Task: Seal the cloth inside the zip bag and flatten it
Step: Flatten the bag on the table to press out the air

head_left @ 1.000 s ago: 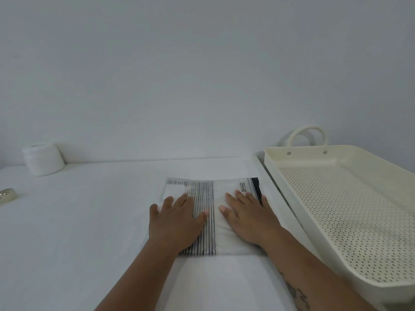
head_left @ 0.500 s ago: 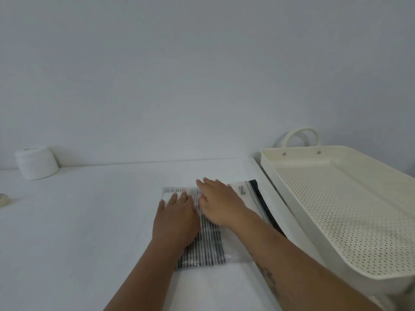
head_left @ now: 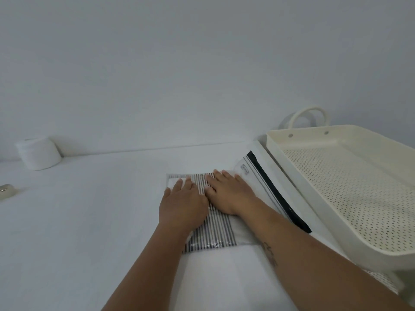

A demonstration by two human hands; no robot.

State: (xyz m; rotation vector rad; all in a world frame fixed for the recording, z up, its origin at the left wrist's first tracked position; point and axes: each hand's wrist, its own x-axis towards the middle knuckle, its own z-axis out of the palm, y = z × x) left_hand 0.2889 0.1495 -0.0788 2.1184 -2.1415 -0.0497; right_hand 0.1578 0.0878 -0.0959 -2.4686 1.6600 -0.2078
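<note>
A clear zip bag (head_left: 260, 187) lies flat on the white table, its black zip strip (head_left: 276, 191) running along the right edge. Inside it sits a folded cloth (head_left: 216, 232), white with a band of dark stripes. My left hand (head_left: 182, 204) rests palm down on the bag's left part, fingers together. My right hand (head_left: 229, 191) lies palm down right beside it on the striped band, fingers spread slightly. Both hands press flat and grip nothing. The hands hide the middle of the cloth.
A cream perforated tray (head_left: 350, 189) with a loop handle stands just right of the bag. A white jar (head_left: 38, 153) sits at the back left by the wall. A small shiny object (head_left: 5, 190) lies at the far left edge.
My right hand slid left across the bag from near the zip strip to beside my left hand. The zip strip end now shows uncovered. My left hand stayed about where it was.
</note>
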